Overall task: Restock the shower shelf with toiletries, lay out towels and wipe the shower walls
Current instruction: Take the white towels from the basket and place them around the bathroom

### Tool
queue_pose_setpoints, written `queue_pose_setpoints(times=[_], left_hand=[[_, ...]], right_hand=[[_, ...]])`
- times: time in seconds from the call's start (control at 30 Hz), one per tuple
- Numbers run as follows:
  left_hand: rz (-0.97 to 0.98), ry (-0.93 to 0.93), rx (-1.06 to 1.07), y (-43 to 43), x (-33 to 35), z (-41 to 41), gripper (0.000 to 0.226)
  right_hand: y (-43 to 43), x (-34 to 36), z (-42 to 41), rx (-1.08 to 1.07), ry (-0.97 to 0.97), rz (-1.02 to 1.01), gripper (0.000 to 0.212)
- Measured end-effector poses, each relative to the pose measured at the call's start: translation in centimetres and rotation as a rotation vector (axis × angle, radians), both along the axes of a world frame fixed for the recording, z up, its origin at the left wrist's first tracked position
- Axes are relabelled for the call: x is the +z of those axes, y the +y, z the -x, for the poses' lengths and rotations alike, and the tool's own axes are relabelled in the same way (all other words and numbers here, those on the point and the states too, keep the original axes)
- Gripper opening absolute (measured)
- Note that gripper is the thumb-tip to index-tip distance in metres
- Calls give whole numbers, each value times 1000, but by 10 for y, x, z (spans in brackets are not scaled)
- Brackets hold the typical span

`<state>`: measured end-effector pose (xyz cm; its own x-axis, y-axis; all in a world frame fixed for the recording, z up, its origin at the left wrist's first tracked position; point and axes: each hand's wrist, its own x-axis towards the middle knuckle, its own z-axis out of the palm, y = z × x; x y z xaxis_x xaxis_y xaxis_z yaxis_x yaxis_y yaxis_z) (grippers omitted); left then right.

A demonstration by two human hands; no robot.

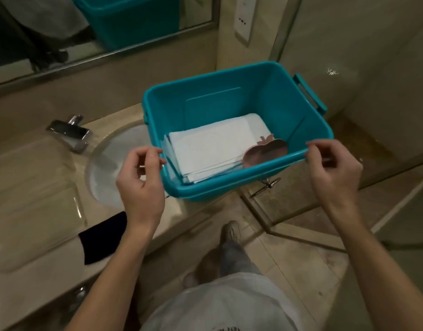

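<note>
Our left hand (140, 177) and right hand (332, 168) hover with fingers loosely curled at the teal bin's (308, 137) near corners, holding nothing, though the right fingertips may touch the rim. The folded white towels (212, 146) lie inside it beside a pink apple-shaped item (265, 151). The bin overhangs the counter edge (193, 218), so we risk tipping it floorward with 1 uneven lift.
</note>
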<state>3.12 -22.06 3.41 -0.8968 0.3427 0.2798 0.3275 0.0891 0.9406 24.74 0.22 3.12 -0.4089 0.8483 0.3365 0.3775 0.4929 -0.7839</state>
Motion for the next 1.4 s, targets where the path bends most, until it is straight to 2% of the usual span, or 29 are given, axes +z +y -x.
queue_pose_setpoints(times=[0.17, 0.3, 0.43, 0.53, 0.7, 0.83, 1.0, 1.13, 1.27, 1.4], left_hand=[[148, -47, -131, 65, -5, 30, 8], [318, -178, -143, 125, -36, 58, 12], [602, -297, -183, 165, -67, 76, 31], [742, -379, -172, 184, -82, 82, 42], [894, -463, -110, 199, -104, 87, 40], [1101, -466, -177, 197, -118, 93, 43], [1244, -405, -177, 204, -122, 111, 40], [1398, -279, -202, 220, -128, 111, 40], [1434, -152, -189, 230, -136, 111, 59], [1456, -126, -219, 228, -144, 115, 89]], right_hand=[[69, 2, 67, 155, -147, -12, 18], [126, -16, 122, 328, -500, 116, 37], [173, -36, 167, 467, -825, 252, 60], [197, -54, 195, 512, -946, 311, 61], [217, -87, 217, 491, -1068, 461, 57], [219, -109, 225, 441, -1047, 580, 72], [215, -116, 228, 324, -874, 702, 73], [210, -115, 226, 248, -808, 743, 69], [209, -118, 220, 178, -824, 798, 72], [214, -123, 212, 155, -787, 868, 51]])
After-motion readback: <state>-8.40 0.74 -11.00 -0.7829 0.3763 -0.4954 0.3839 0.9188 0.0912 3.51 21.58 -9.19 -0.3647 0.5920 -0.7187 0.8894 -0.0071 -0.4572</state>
